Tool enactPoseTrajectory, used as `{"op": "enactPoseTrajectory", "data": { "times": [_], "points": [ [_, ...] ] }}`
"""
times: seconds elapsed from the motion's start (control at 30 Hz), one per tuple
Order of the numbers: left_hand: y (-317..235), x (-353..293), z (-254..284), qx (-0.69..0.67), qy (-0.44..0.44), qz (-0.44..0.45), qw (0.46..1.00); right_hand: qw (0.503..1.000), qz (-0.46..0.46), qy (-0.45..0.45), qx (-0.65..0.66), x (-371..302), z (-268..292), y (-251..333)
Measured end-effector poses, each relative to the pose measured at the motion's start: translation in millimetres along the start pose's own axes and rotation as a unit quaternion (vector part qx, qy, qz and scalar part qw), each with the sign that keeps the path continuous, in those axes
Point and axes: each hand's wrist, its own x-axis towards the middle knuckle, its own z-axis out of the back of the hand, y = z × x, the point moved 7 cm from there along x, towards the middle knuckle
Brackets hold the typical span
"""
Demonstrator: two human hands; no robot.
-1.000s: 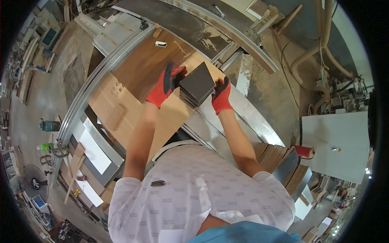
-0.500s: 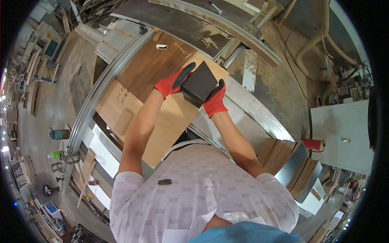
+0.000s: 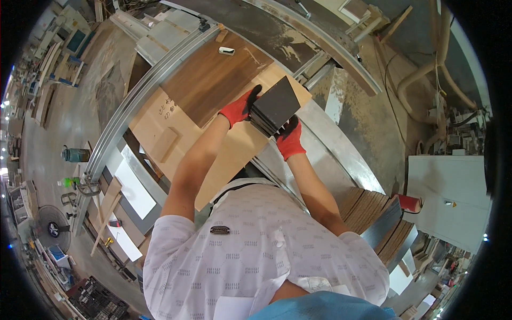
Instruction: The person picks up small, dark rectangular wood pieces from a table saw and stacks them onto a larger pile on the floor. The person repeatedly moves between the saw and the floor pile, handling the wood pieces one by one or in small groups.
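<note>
Between my two hands is a stack of dark, square-cornered panels (image 3: 276, 104), its flat top face turned up and its layered edges showing toward me. My left hand (image 3: 241, 107), in a red glove with a black palm, grips the stack's left side. On the lower right side my right hand (image 3: 290, 136), gloved the same way, has its fingers round the edge. Beneath the stack lies a pale wood board (image 3: 224, 160), beside a brown wood-grain panel (image 3: 208, 80). How far the stack is above the board I cannot tell.
A metal rail (image 3: 133, 101) runs along the left of the boards. A small white-and-dark object (image 3: 226, 50) lies on the brown panel, and a small wood block (image 3: 166, 143) on the pale board. At right stand stacked boards (image 3: 368, 210) and a red cylinder (image 3: 409, 204).
The stack has tilted and turned in my hands, so more of its layered edges shows. My right hand has shifted lower along its side. The whole view has swung slightly.
</note>
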Motion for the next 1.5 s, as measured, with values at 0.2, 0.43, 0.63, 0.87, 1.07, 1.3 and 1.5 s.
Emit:
{"op": "enactPoseTrajectory", "data": {
  "times": [0.2, 0.43, 0.63, 0.87, 1.07, 1.3, 1.5],
  "points": [
    [21.5, -37.7, 10.6, 0.239, -0.041, -0.056, 0.968, 0.884, 0.221, 0.158, -0.381, -31.7, 40.7, 19.3],
    [-13.5, -63.6, -15.7, 0.433, -0.062, -0.158, 0.886, 0.786, 0.355, 0.11, -0.494, -66.4, -7.7, 26.5],
    [-13.6, -59.8, -16.0, 0.471, -0.102, -0.181, 0.858, 0.745, 0.394, 0.036, -0.537, -69.2, -9.6, 34.2],
    [-10.1, -54.1, -11.8, 0.457, -0.072, -0.114, 0.879, 0.726, 0.42, 0.004, -0.545, -66.8, -5.4, 25.7],
    [-8.4, -51.6, -4.1, 0.358, -0.029, -0.03, 0.933, 0.748, 0.407, 0.037, -0.524, -69.3, -6.2, 29.6],
    [-21.5, -54.2, -10.1, 0.433, -0.029, -0.116, 0.893, 0.77, 0.374, 0.071, -0.512, -58.7, -4.7, 26.3],
    [-5.0, -58.8, 5.5, 0.42, -0.05, -0.15, 0.894, 0.738, 0.394, 0.077, -0.543, -68.1, -15.1, 32.7]
  ]
}}
